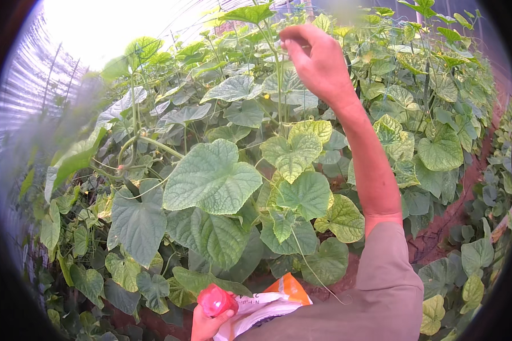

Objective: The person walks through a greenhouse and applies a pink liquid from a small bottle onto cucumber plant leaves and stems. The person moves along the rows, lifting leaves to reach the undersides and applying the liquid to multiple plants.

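My left hand (209, 322) is low in the view, its fingers closed around a shiny red object (216, 301) whose exact kind I cannot tell. Beside it lies a white and orange printed sack (277, 298), close against my body. Raised high, my right hand (313, 59) has bent fingers at the upper stem of a cucumber vine (279, 81); whether they pinch a part of it cannot be told. Large green cucumber leaves (213, 177) spread between the two hands. Some leaves (341, 219) show yellow patches between their veins.
Dense cucumber vines climb thin strings across the view. At the right, a strip of reddish soil (465, 192) runs between plant rows. Translucent plastic sheeting (30, 93) of a greenhouse curves along the left. A thin curled tendril (311, 266) hangs near my right sleeve.
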Motion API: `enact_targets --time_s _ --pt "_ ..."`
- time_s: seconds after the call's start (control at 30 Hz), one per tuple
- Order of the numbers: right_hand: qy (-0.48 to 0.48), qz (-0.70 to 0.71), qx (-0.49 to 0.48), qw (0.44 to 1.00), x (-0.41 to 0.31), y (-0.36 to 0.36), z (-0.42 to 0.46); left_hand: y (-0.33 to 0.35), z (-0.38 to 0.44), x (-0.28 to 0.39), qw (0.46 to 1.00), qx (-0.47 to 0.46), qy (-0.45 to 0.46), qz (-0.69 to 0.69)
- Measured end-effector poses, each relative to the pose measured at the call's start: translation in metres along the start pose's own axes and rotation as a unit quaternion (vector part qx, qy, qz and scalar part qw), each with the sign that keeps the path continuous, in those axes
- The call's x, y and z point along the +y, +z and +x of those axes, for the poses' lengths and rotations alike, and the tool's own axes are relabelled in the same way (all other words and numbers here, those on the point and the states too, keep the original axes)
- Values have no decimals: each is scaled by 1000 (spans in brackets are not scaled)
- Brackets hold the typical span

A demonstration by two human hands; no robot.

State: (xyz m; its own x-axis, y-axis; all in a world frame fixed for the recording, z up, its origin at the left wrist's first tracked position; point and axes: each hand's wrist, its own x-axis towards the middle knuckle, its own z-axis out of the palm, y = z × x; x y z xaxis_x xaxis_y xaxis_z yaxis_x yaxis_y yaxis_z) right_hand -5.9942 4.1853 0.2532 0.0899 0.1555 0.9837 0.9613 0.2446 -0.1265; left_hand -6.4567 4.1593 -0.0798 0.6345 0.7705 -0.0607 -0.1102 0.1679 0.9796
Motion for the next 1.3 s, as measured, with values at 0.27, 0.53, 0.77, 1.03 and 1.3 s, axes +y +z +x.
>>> enact_targets --time_s 0.27,0.53,0.77,1.03,1.3 --pt "-39 114 -109 987 -64 10 -7 -1 -13 -1 998 32 53 25" --pt "-264 249 -567 740 -173 -16 -64 -32 -30 -6 997 26 54 45" --pt "-111 254 -749 602 -216 11 -119 -90 -48 -2 990 64 99 76" --pt "-40 266 -708 653 -265 70 -204 -174 -78 5 987 87 109 81" --pt "374 368 -612 591 -323 190 -403 -242 -111 -8 978 192 82 23"
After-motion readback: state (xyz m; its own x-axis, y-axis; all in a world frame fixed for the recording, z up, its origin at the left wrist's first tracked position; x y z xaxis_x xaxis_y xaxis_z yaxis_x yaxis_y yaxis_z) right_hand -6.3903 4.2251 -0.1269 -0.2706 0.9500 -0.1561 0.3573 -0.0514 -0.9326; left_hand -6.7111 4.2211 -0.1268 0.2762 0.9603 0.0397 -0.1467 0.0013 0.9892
